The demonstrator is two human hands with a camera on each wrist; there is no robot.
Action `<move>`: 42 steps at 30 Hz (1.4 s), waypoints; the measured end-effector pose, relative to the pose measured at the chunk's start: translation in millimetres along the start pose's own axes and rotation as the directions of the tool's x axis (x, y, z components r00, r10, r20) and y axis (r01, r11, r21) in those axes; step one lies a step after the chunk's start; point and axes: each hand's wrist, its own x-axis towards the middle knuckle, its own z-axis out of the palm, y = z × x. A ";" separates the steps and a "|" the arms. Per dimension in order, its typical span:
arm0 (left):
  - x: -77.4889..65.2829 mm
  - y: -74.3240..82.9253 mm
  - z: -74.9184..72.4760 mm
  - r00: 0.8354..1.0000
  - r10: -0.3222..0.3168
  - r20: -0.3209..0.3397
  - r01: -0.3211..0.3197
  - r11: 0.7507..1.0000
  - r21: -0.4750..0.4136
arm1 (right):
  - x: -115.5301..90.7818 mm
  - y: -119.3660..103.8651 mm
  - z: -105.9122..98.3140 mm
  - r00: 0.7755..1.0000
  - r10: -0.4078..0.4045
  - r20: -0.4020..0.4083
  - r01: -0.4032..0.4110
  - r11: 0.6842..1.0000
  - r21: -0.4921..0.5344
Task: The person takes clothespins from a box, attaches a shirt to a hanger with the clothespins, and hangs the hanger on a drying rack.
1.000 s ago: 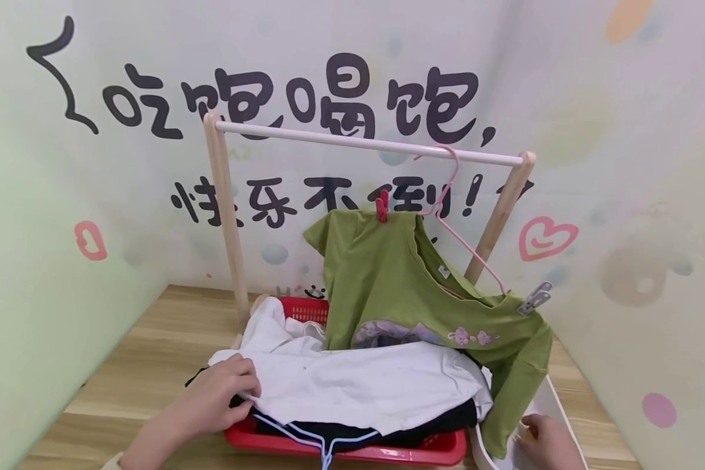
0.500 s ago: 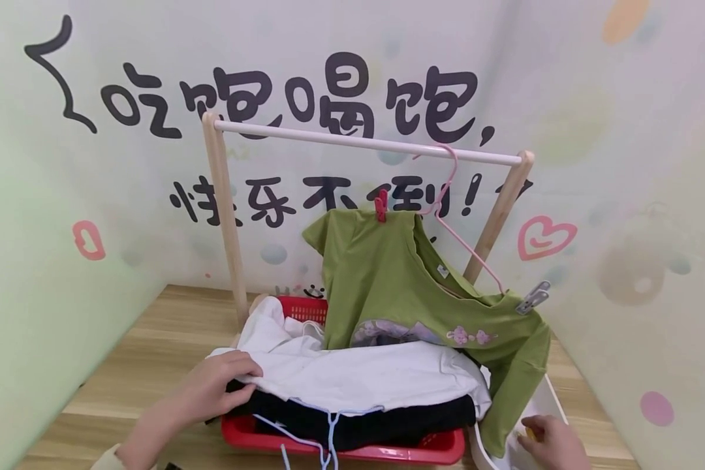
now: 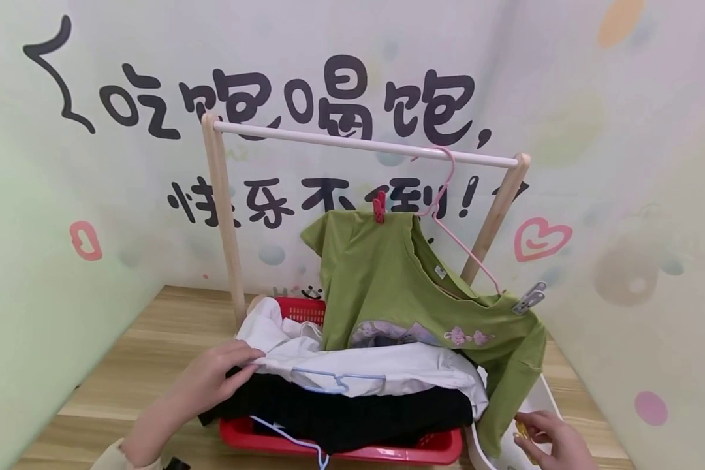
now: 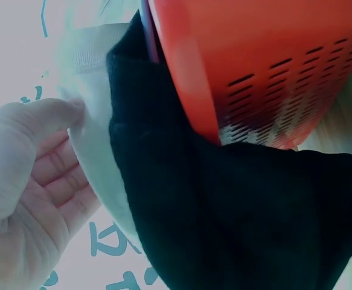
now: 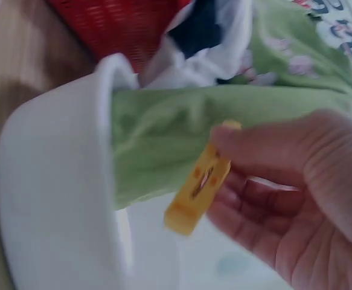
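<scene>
A: What does each hand hold?
B: Between four and five o'clock, the right hand (image 3: 559,442) pinches a yellow clip (image 5: 198,192) over the white bin (image 5: 52,181). Between seven and eight, the left hand (image 3: 219,371) pinches the white garment (image 3: 414,365), which lies around six.
A: Changed since a second ago?
B: Near edge drawn back; more black cloth (image 3: 382,418) exposed, a blue hanger (image 3: 338,378) at that edge. In my judgement, garment and hanger are being aligned. Beyond, the green shirt (image 3: 370,274) hangs.

Partly unseen
Right hand (image 5: 314,181) partly covers the yellow clothespin (image 5: 200,186); the head view's bottom edge crops the lower blue hanger (image 3: 283,432).
</scene>
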 end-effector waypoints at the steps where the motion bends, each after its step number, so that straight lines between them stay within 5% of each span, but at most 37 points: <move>1: 0.5 0.5 -0.2 1.000 -0.015 0.001 0.015 1.000 0.004 | 2.6 -4.6 -1.3 1.000 -0.017 -0.002 0.017 1.000 0.021; 6: 3.2 1.9 -0.8 0.997 -0.076 0.006 0.075 0.996 0.041 | 19.7 -31.5 -5.7 0.997 -0.073 -0.001 0.072 0.990 0.123; 16: 5.6 -1.2 1.7 0.998 -0.057 -0.031 0.058 0.997 0.044 | 77.0 -85.9 16.8 0.970 -0.226 -0.089 0.239 0.954 0.183; 22: 8.9 -1.6 4.3 0.996 -0.047 -0.071 0.048 0.999 0.013 | 94.6 -100.6 43.0 0.976 -0.180 -0.122 0.202 0.958 0.202; 28: 10.0 0.4 1.9 0.994 -0.086 -0.066 0.087 0.996 0.010 | 110.0 -113.3 68.7 0.972 -0.169 -0.166 0.216 0.920 0.328; 42: 13.2 2.4 2.5 0.985 -0.163 -0.051 0.166 0.984 0.060 | 150.3 -155.0 101.8 0.945 -0.262 -0.197 0.319 0.874 0.367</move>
